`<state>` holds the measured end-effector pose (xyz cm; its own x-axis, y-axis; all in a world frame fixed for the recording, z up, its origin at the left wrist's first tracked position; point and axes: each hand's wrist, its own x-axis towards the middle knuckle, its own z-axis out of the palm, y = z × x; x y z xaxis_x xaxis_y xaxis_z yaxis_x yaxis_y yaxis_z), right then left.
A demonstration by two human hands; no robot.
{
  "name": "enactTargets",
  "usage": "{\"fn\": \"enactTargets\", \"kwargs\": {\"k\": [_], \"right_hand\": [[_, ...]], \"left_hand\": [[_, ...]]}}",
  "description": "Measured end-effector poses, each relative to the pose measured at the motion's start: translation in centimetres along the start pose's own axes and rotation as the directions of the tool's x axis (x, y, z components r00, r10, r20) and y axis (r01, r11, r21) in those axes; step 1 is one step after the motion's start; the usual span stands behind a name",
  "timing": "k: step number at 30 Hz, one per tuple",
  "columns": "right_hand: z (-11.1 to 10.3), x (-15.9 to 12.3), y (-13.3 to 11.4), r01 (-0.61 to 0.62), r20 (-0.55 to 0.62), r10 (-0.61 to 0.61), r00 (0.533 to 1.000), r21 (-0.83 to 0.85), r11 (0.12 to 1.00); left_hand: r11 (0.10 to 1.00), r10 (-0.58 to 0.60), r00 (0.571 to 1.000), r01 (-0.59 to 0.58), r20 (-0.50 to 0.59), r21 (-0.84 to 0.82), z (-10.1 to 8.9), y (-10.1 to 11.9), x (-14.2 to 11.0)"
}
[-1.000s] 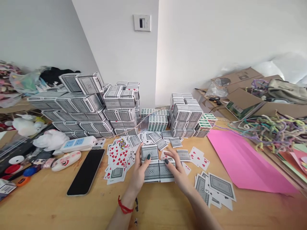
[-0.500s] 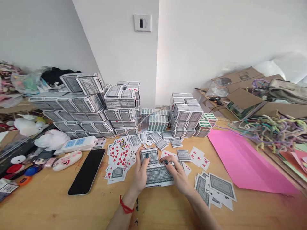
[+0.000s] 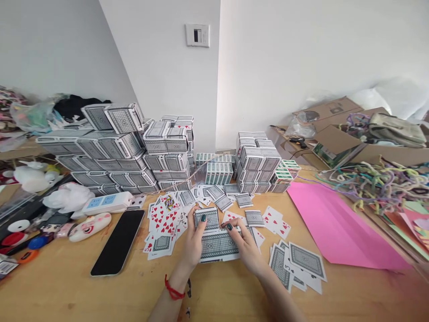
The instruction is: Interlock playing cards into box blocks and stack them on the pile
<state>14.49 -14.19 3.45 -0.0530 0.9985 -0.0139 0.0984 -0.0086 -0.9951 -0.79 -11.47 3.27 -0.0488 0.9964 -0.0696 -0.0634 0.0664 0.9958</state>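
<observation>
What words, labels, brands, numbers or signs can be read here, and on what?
"3": black-suited card, right
"5": heart card, left pile
"10": red hearts card, same pile
Held folded cards: pattern, no legible text
Too small or blurred: other card corners, green boxes, wall panel, corner package

One head camera — above the table point(image 3: 134, 295) — looks forward and down.

There're 2 hands point(image 3: 193, 245), 1 ph. point(image 3: 117, 243), 1 pwr strip point(image 3: 107, 203), 1 pink sht point(image 3: 338, 228).
</observation>
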Motion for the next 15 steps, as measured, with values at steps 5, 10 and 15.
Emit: {"fn": "enactTargets", "kwargs": {"k": [5,10,15], "right_hand": [[-1.1,0.0,-0.7,-0.090,0.012,0.089,0.996,0.136,0.987],[-1.3,0.0,-0.9,-0.161,0.076,0.148,0.986,0.204,0.966],[-1.1,-0.1,-0.7,-0.178,0.047,0.172,0.984,0.180,0.968]], "left_hand": [[0.977,0.002,0.966,0.054,0.258,-0.207,-0.4,1.1,-0.6],[0.978,-0.031,0.965,0.082,0.259,-0.190,-0.5,1.1,-1.0],[0.974,-0.060,0.974,0.105,0.221,-0.199,-0.5,0.7,-1.0]]}}
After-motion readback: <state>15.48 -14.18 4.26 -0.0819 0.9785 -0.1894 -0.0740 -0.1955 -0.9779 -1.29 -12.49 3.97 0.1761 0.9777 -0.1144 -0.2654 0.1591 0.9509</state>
